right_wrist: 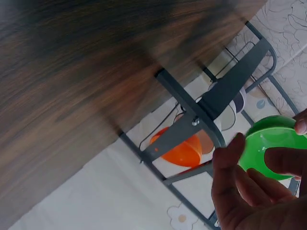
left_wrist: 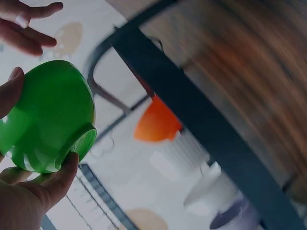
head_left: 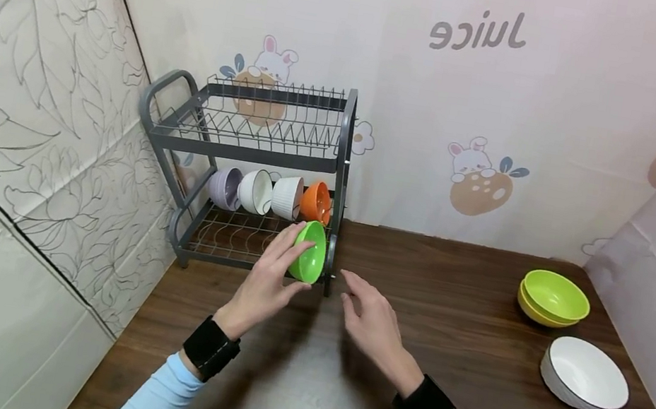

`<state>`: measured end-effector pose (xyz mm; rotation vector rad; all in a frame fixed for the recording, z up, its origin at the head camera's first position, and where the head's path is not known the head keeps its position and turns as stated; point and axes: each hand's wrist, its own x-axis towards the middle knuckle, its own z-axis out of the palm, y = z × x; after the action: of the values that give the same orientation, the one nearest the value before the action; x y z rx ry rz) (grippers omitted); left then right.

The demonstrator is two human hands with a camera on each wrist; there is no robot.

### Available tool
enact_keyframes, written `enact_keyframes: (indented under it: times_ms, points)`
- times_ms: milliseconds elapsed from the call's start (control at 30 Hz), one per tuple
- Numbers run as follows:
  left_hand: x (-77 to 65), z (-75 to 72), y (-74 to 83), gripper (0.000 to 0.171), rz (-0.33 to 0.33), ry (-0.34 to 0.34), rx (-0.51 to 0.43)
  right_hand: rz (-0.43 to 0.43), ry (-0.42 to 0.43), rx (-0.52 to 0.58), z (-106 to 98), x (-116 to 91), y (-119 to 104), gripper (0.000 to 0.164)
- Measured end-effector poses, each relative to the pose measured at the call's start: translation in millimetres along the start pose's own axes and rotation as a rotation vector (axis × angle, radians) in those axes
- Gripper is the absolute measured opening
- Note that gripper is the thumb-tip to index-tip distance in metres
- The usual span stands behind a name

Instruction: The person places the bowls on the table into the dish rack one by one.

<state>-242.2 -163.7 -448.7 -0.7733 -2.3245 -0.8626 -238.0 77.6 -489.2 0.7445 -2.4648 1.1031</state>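
Observation:
My left hand (head_left: 268, 286) grips a green bowl (head_left: 310, 253) by its rim and foot, fingers on top and thumb low. The bowl is tilted on its side, its inside facing right, in front of the lower tier of a grey dish rack (head_left: 342, 164). To the right of the bowl, my right hand (head_left: 372, 320) hovers apart from it, fingers loosely bent and holding nothing. On the rack's lower tier stand a purple bowl (head_left: 225, 187), a white bowl (head_left: 256, 191), a ribbed white bowl (head_left: 287, 196) and an orange bowl (head_left: 316, 203), all on edge in a row.
At the right of the brown wooden table (head_left: 439, 272), a lime green bowl (head_left: 557, 296) is stacked in a yellow bowl (head_left: 542, 318). A larger white bowl (head_left: 586, 374) sits nearer. The rack's upper wire tier (head_left: 264, 119) overhangs the row, and patterned walls close the back and sides.

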Motion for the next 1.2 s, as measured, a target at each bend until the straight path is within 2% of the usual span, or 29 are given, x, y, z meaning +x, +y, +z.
enact_keyframes:
  times_ms: [100,233,533,633,733,900,1033,1200]
  points:
    - [0.2,-14.5,-9.1,0.087,-0.006,0.003,0.058,-0.009,-0.070,-0.015,5.8,5.8,0.6,0.048]
    - [-0.5,-35.0,-29.6,0.090,-0.035,-0.004,0.141,-0.017,-0.137,-0.025,13.9,10.7,2.9,0.051]
    - [-9.6,-78.5,-95.5,0.086,-0.105,-0.041,0.299,0.028,-0.247,-0.026,29.1,10.3,6.5,0.054]
    - [-13.1,-89.5,-118.9,0.085,-0.141,-0.096,0.336,0.037,-0.266,-0.024,31.4,10.1,6.4,0.055]
    - [-15.9,-98.7,-135.9,0.084,-0.162,-0.171,0.369,0.045,-0.278,-0.026,32.5,10.6,5.8,0.056]
    - [-15.6,-109.0,-150.6,0.082,-0.180,-0.265,0.404,0.034,-0.265,-0.012,33.4,11.7,5.0,0.056]
    - [-14.0,-111.6,-158.6,0.081,-0.186,-0.299,0.404,0.040,-0.271,-0.010,33.3,12.2,5.2,0.057]
    - [-11.4,-114.6,-165.4,0.080,-0.155,-0.338,0.404,0.037,-0.281,-0.013,34.4,12.7,5.8,0.058]
